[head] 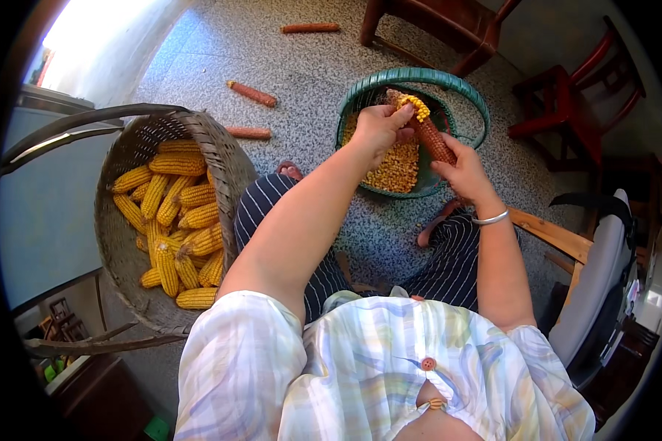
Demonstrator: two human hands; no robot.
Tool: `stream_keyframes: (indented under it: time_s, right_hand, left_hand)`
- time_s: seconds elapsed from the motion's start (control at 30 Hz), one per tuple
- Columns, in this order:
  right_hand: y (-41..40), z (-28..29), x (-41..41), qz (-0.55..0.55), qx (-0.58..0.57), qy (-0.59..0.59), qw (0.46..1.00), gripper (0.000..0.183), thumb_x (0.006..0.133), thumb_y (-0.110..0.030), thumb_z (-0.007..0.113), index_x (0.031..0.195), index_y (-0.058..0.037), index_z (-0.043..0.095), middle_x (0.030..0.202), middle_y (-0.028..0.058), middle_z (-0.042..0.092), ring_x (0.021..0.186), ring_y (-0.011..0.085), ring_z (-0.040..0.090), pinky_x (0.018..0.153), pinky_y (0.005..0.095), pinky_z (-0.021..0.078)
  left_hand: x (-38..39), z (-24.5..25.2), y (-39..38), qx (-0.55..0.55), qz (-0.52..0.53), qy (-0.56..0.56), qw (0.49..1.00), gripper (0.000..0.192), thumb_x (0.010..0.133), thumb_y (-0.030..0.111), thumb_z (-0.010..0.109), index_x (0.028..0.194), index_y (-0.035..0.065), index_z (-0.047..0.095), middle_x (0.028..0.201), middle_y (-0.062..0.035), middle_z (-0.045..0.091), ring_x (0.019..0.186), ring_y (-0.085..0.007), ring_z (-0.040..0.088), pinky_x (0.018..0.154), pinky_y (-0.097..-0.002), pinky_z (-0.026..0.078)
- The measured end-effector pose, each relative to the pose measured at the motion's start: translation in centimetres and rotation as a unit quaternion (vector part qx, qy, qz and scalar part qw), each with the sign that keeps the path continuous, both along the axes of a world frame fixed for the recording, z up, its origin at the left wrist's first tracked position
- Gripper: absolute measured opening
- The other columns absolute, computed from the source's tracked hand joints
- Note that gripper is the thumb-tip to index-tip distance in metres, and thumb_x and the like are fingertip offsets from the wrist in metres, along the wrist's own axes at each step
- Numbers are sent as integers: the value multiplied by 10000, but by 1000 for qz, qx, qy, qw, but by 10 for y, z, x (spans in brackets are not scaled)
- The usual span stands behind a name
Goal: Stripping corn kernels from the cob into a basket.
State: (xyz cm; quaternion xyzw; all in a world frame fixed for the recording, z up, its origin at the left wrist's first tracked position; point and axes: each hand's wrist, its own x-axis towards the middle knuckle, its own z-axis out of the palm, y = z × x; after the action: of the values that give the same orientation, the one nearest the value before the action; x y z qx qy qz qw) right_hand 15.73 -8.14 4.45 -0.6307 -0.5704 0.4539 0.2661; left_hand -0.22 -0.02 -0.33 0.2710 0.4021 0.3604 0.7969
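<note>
Above a green handled basket (437, 182) I hold a corn cob (433, 138) at a slant. Most of it is bare and reddish, with a patch of yellow kernels left near its far end. My left hand (383, 129) grips the cob by that kernel patch, the thumb lying against the kernels. My right hand (463, 168), with a silver bangle on the wrist, holds the bare near end. Loose corn kernels (394, 171) cover part of the basket's bottom. To my left, a large woven basket (223, 149) holds many ears of yellow corn (168, 264).
Several bare cobs lie on the speckled floor, among them one cob (252, 93) beyond the woven basket. A wooden chair (447, 25) stands past the green basket, and a red chair (562, 105) is at the right. A grey padded object (587, 281) is near my right elbow.
</note>
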Motion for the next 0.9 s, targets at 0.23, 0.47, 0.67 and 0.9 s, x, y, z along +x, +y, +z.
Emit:
stream_keyframes:
  time_s: [0.23,0.47,0.67,0.9]
  right_hand:
    - [-3,0,-3,-2,28,-105,994,472,748,-27,609,1200,16,478,1025,179,617,941,267,611,807,332,458]
    - [-2,-6,-4,10,38,-52,998,431,754,-53,607,1169,-5,503,979,158,626,894,254,615,783,324,456]
    - [-1,-2,-2,-1,25,-57,998,434,748,-57,612,1166,-12,503,975,159,624,887,264,613,784,324,456]
    - [-3,-6,-10,13,51,-171,984,443,746,-62,616,1171,-17,500,965,180,619,901,305,607,780,348,460]
  left_hand:
    - [3,6,-1,-27,-3,-24,999,237,880,224,574,961,1,574,936,-59,592,800,-139,577,677,-246,493]
    - [-1,1,-1,0,-36,65,997,290,857,224,610,1034,3,545,939,-43,572,793,-121,554,694,-223,487]
    - [0,6,-2,-23,-8,4,1000,274,858,219,611,1011,2,544,933,-44,572,782,-118,554,692,-220,486]
    - [3,4,-6,49,-9,126,991,276,825,210,647,960,-13,558,871,-74,605,692,-127,571,633,-238,487]
